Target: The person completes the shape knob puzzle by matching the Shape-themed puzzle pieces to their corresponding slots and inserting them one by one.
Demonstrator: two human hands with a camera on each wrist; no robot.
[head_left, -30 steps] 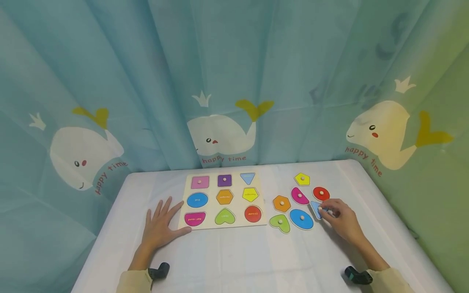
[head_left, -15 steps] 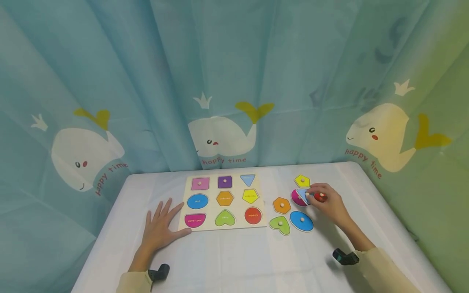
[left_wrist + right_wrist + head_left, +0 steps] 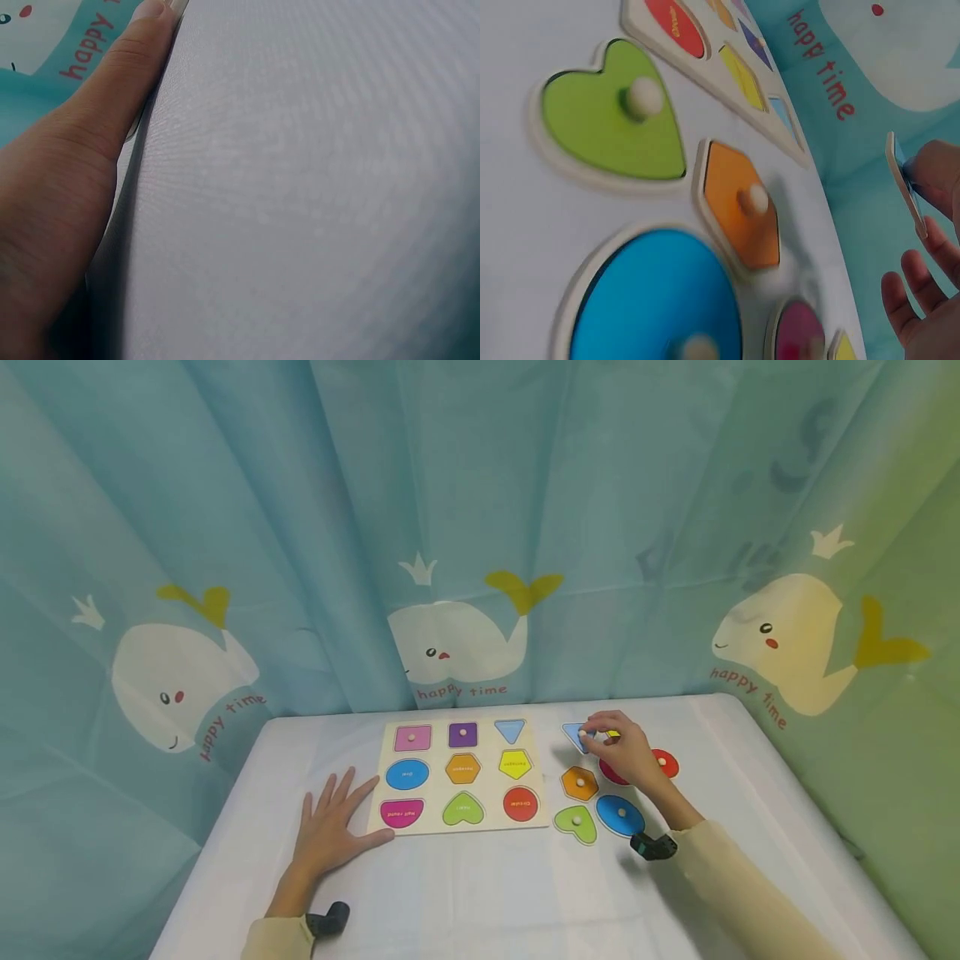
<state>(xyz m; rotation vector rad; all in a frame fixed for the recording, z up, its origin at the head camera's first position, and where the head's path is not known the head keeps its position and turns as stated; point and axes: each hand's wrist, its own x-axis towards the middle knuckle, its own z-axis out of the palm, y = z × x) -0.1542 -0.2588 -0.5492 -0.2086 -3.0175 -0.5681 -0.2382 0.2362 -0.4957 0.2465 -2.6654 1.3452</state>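
My right hand (image 3: 630, 756) pinches the knob of a light-blue triangle puzzle piece (image 3: 572, 732), held above the table; the right wrist view shows this triangle piece (image 3: 901, 184) edge-on, its other fingers loosely spread. My left hand (image 3: 327, 828) lies with fingers spread at the left side of a cream puzzle board (image 3: 491, 787), index finger and thumb at its edge. Pink and purple knobbed pieces sit in the board's back row. The board's triangle slot (image 3: 510, 730) shows its light-blue print. In the left wrist view, the left thumb (image 3: 124, 75) reaches the board's edge.
Right of the board lie a green heart (image 3: 585, 832), an orange hexagon (image 3: 573, 777), a blue oval (image 3: 611, 810) and a red circle (image 3: 670, 769). The right hand partly covers a magenta half-round (image 3: 611, 772) and a yellow pentagon (image 3: 613, 734). A curtain (image 3: 615, 527) hangs behind the table.
The right hand has lifted the triangle from the right of the pieces and carried it left and away, over the half-round, toward the board. The left hand has stayed in place.
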